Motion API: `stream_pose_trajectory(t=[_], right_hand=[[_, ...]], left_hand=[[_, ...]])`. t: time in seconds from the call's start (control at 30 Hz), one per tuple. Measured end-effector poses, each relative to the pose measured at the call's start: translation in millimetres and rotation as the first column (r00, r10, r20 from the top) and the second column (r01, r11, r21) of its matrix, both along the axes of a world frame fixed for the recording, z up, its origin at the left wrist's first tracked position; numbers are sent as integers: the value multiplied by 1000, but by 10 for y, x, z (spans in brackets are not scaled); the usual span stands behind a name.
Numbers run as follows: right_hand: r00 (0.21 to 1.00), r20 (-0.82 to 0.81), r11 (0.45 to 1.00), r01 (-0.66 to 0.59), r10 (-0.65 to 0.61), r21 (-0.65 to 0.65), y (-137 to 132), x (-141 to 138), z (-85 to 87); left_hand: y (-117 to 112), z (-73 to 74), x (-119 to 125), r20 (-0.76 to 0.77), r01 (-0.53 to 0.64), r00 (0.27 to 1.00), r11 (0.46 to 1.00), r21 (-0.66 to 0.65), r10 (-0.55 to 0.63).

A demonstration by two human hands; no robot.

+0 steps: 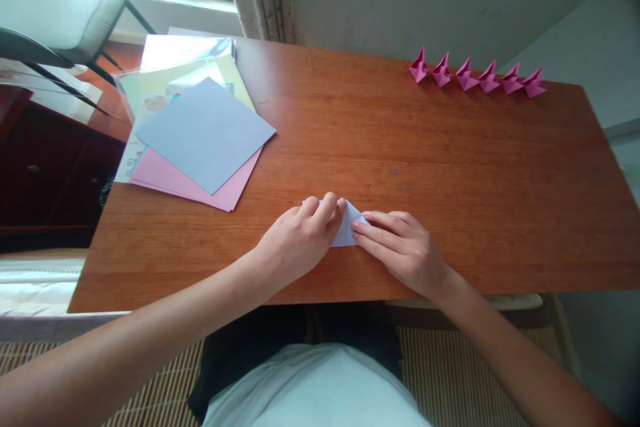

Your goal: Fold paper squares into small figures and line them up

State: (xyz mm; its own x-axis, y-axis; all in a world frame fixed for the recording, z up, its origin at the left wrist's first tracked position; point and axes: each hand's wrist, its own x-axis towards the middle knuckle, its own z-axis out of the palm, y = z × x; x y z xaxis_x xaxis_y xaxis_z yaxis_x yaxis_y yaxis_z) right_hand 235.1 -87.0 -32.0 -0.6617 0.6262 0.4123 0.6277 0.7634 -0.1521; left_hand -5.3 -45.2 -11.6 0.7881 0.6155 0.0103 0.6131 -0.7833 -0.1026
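Pale blue paper, half-folded into a small triangle, lies near the front edge of the wooden table, the left hand pinching its top and the right hand pressing it with flat fingers, while six pink folded figures stand far right and flat sheets lie unused at the left, so the folding looks about midway.

The table is seen to be reddish wood, fine-grained, with a soft satin sheen. The folded sheet is thin, matt, pale blue paper. The same dull finish is shown by the blue sheet and the pink sheet beneath it. A plastic wrapper is rendered glossy by white glare. The pink folded figures are crisp matt paper. The chair seat is covered in smooth grey leatherette; its frame appears to be dark metal tubing. The floor mat is woven in ribbed strips.
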Motion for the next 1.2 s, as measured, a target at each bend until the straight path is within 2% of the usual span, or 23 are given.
stream_pose_trajectory(t=[0.17, 0.37, 0.53, 0.77, 1.2], right_hand=[[1000, -8, 1000, -7, 7, -6, -1, 1, -1], [1000, -15, 1000, -8, 8, -15, 0, 1, 1], [1000, -15, 1000, -8, 8, -22, -6, 6, -9], [1000, -13, 1000, -7, 6, -24, -13, 15, -9], [1000, -1, 999, -29, 29, -14, 0, 11, 4]], left_hand=[[13, -9, -22, 1, -3, 1000, 1000, -30, 3], [52, 46, -24, -32, 20, 999, 999, -37, -21], [112, 92, -65, -49, 57, 997, 998, 0, -57], [139, 64, -99, -41, 82, 996, 997, -3, -82], [50, 64, -61, -40, 30, 999, 999, 40, -28]])
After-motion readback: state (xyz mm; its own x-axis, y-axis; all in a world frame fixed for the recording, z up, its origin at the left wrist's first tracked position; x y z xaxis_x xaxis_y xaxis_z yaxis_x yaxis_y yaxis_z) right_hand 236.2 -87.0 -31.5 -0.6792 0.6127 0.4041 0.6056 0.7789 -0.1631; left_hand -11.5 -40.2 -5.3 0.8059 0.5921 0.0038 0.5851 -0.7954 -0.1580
